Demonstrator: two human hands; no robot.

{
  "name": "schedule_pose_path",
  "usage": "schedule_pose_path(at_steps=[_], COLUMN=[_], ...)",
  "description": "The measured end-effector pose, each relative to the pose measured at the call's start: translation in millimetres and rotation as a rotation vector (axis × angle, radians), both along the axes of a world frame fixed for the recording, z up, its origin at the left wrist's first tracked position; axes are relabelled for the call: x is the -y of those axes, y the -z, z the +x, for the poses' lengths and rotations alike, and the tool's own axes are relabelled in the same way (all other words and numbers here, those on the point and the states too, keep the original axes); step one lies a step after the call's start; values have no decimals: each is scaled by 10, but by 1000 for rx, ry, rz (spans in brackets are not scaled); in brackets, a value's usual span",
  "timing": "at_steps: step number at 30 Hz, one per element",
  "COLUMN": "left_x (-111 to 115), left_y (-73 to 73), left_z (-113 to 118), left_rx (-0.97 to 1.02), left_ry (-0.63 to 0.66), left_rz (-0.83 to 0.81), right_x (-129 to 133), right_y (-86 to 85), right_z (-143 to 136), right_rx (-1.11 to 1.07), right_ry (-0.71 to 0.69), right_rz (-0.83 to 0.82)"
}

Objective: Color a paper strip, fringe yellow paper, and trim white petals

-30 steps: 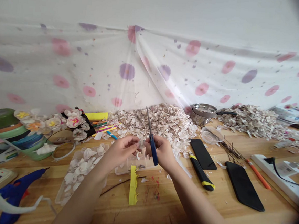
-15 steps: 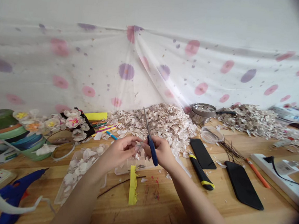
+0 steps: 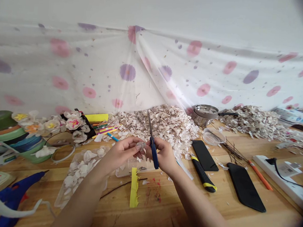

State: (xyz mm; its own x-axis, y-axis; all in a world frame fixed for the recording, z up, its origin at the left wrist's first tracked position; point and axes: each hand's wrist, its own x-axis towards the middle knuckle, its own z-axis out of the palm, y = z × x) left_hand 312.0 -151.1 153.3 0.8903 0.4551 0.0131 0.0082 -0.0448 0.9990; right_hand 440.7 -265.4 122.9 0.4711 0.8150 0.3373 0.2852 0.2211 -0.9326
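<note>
The scissors (image 3: 152, 147), blue-handled, point away with blades together; the petal (image 3: 141, 146), pale and crumpled, is pinched just left of them.

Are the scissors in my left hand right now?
No, the blue-handled scissors are in the right hand, while the left hand pinches a pale piece.

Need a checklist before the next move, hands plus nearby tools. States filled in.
1. Scissors in the right hand: ok, blades point away from the body, toward the petal pile.
2. Whitish piece in the left hand: ok, held at the fingers.
3. Right hand off the piece: cannot tell, fingers too close together.
4. Scissor blades fully shut: cannot tell, too small.
5. Utility knife out of the hands: ok, on the table to the right.
</note>
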Motion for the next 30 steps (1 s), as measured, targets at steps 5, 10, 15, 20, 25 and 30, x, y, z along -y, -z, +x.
schedule_pose_path(at_steps=[5, 10, 15, 20, 25, 30], left_x=[4, 15, 21, -11, -51, -78], left_y=[17, -27, -64, -60, -48, -43], left_z=[-10, -43, -77, -105, -116, -112], left_rx=[31, 8, -21, -58, -114, -119], left_ry=[-35, -18, -3, -59, -93, -94], left_rz=[-8, 50, 83, 174, 318, 409], right_x=[9, 13, 21, 44, 45, 37], right_y=[-8, -35, -55, -73, -69, -84], right_z=[10, 4, -2, 13, 43, 29], right_rx=[12, -52, -52, -45, 34, -17], right_ry=[16, 3, 35, 8, 29, 29], right_rz=[1, 19, -9, -15, -47, -58])
